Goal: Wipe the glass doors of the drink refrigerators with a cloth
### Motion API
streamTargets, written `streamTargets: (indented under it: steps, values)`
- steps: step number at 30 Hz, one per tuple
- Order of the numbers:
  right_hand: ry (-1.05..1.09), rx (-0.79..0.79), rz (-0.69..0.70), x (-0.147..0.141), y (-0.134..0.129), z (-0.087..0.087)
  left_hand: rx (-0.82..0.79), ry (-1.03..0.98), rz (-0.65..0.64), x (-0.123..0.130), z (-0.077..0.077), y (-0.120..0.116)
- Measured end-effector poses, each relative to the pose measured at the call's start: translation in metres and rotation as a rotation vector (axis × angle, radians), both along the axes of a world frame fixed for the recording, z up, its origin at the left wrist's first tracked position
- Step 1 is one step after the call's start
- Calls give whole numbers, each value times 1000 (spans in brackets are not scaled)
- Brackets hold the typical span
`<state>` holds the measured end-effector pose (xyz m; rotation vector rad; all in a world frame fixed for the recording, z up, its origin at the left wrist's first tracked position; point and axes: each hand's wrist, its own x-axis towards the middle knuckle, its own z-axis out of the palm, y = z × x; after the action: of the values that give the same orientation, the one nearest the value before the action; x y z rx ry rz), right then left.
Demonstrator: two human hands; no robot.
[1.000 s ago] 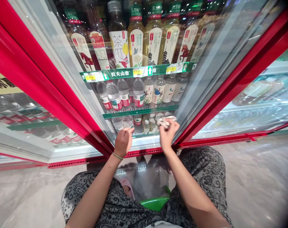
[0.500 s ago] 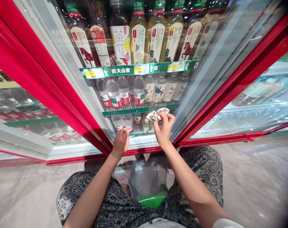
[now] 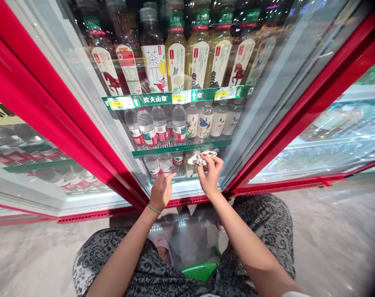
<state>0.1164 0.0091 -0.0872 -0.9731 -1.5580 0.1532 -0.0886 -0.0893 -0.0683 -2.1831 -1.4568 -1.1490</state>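
Note:
In the head view my right hand [image 3: 210, 175] pinches a crumpled white cloth [image 3: 202, 157] with dark marks, held up at the glass door of a drinks fridge. My left hand [image 3: 161, 192], a green band on its wrist, is near the lower part of the same door. Its fingers are loosely bent and partly stretched toward the right, with nothing visible in them. Behind the glass stand small water bottles [image 3: 148, 131] with red labels and, higher up, tea bottles [image 3: 153, 62]. Whether either hand touches the glass is hard to tell.
Red door frames [image 3: 286, 115] rise on both sides. Green shelf strips [image 3: 181, 147] with price tags cross the fridge. A green plastic object [image 3: 200, 271] is on the floor between my knees, near a pink shoe [image 3: 162, 247]. More bottles show at left.
My right hand and the cloth have shifted slightly down and left in view. My left hand has moved a little right and down, its fingers reaching further out. The fridge also appears slightly lower.

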Motion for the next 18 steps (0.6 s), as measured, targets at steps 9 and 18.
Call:
streamTargets:
  steps: [9,18]
  values:
    - [13,-80,-63,16,-25,-51,-21,25,-47,23,-8,7]
    - [54,-94,-120,41,2,-18,-10,29,-117,36,-9,18]
